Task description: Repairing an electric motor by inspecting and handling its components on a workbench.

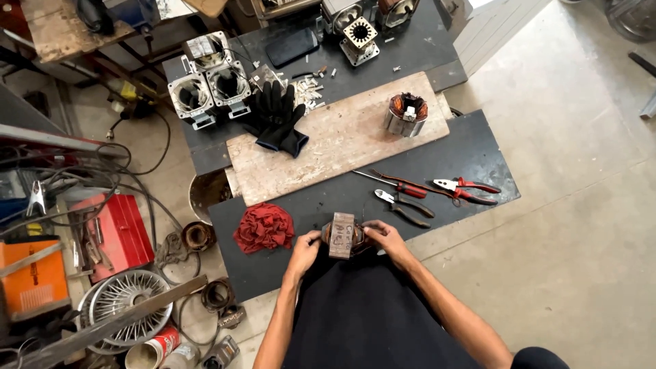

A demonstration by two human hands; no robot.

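A small motor stator [342, 235], a brownish block of laminated metal with copper windings showing at its sides, sits at the near edge of the dark worktop [478, 157], held between both of the person's hands. The left hand [305, 247] has its grip closed on the stator's left side, and the right hand [383, 234] has its grip closed on the right side, fingers curled around the windings. Just to the left of the left hand lies a crumpled red rag [264, 227], close but not touching. Beyond the right hand, on the same dark surface, three tools lie near one another: a red-handled screwdriver [398, 184], a pair of dark-handled pliers [403, 206] and a pair of red-handled pliers [466, 188]. Farther back a pale wooden board [328, 147] rests across the worktop, carrying a pair of black gloves [277, 117] at its left end and a second stator with copper windings [405, 114] standing upright toward its right end. Behind the board stand several grey metal motor housings [208, 85] (grouped closely, openings facing up). On the floor to the left sit a red toolbox [116, 232] and a wire wheel cover [123, 301], well apart from the hands.
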